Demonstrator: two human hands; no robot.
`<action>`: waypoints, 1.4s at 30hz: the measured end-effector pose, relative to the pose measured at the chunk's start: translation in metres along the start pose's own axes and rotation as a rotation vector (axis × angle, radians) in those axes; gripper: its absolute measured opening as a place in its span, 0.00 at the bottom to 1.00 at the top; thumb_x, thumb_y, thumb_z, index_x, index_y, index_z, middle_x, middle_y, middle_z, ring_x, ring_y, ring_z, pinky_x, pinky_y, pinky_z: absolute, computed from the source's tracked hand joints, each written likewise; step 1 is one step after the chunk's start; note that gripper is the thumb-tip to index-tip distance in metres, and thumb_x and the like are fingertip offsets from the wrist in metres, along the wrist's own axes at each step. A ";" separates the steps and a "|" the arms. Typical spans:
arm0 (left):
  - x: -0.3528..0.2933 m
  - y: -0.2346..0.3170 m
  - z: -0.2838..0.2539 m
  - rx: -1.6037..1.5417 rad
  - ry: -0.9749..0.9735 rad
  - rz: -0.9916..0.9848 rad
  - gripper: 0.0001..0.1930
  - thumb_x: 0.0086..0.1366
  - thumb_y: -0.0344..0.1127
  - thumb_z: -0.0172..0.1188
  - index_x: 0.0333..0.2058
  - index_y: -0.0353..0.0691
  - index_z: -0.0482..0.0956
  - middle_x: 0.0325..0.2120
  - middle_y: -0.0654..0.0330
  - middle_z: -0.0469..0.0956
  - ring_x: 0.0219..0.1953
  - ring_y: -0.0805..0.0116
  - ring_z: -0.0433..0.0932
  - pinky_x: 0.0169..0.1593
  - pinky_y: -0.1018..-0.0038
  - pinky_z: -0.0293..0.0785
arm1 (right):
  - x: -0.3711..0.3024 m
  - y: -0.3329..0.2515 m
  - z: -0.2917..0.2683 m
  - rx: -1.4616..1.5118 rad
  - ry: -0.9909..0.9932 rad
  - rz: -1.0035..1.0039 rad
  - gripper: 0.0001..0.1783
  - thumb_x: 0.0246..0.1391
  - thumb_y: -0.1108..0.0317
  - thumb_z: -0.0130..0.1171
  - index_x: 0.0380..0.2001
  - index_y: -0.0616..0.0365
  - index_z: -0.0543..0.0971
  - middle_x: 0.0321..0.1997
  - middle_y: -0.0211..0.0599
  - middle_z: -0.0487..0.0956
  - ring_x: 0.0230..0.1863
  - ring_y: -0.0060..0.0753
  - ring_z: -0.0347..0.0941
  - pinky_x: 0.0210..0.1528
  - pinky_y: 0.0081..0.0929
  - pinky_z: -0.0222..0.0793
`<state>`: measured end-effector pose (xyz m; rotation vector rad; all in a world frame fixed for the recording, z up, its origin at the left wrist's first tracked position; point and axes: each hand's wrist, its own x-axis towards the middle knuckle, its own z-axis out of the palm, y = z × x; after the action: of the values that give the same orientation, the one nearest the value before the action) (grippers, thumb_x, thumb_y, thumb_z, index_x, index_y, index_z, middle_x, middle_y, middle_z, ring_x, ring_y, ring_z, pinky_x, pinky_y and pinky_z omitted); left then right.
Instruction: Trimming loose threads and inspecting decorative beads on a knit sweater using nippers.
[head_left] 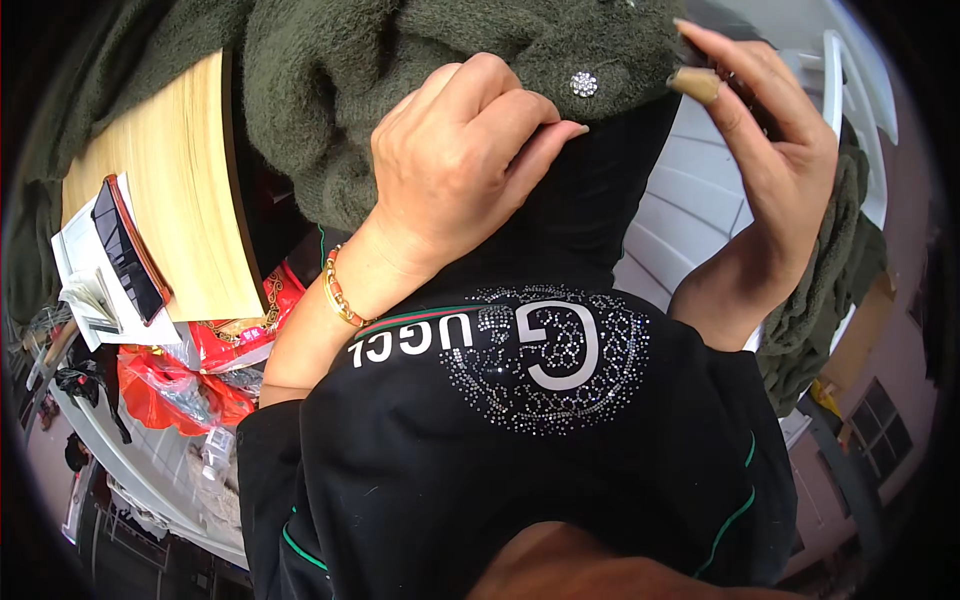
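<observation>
A dark green fuzzy knit garment point(310, 120) is bunched across the top of the view, over my lap. My left hand point(465, 150) is closed on its edge, fingers curled under and thumb pressed to the index finger. Just beyond that thumb, a round sparkling rhinestone button point(584, 84) sits on the knit. My right hand point(765, 120) is raised at the garment's right edge, thumb and index finger apart. A tan wrap covers the end of its thumb. Something small and dark shows between its fingers, too shaded to make out.
On the left a light wooden board point(190, 180) carries a phone in a brown case point(130, 250) and white papers point(75, 255). Below it lie red plastic bags point(190, 395). White slatted plastic point(700, 170) stands at right, with more green knit point(830, 290) hanging beside it.
</observation>
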<state>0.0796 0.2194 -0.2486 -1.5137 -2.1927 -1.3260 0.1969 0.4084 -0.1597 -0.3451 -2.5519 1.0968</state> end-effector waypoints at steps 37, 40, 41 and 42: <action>-0.003 -0.005 0.011 -0.250 0.152 0.124 0.11 0.51 0.22 0.68 0.33 0.37 0.77 0.34 0.59 0.79 0.32 0.61 0.80 0.34 0.70 0.78 | -0.023 0.012 0.015 0.021 -0.138 -0.132 0.20 0.48 0.81 0.63 0.47 0.57 0.85 0.32 0.32 0.78 0.30 0.20 0.72 0.30 0.17 0.66; -0.007 -0.004 0.010 -0.305 0.125 0.071 0.11 0.56 0.21 0.66 0.36 0.35 0.76 0.34 0.56 0.80 0.34 0.58 0.82 0.36 0.69 0.79 | -0.021 0.011 0.021 0.055 -0.153 -0.139 0.18 0.49 0.80 0.64 0.45 0.58 0.85 0.31 0.33 0.78 0.29 0.22 0.72 0.30 0.18 0.68; -0.006 -0.001 0.009 -0.342 0.100 0.040 0.09 0.59 0.20 0.64 0.37 0.33 0.76 0.35 0.54 0.81 0.34 0.62 0.82 0.38 0.73 0.79 | -0.021 0.009 0.018 0.046 -0.149 -0.132 0.18 0.49 0.80 0.64 0.45 0.58 0.85 0.31 0.33 0.78 0.29 0.22 0.72 0.30 0.18 0.68; -0.006 0.000 0.010 -0.379 0.074 0.010 0.07 0.62 0.19 0.62 0.39 0.32 0.76 0.36 0.52 0.83 0.35 0.65 0.83 0.40 0.76 0.78 | -0.022 0.006 0.015 0.012 -0.187 -0.113 0.18 0.50 0.80 0.63 0.47 0.60 0.84 0.33 0.34 0.77 0.32 0.23 0.72 0.33 0.19 0.66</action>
<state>0.0858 0.2231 -0.2576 -1.5565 -1.9654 -1.8429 0.2111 0.3946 -0.1783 -0.0977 -2.6877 1.1503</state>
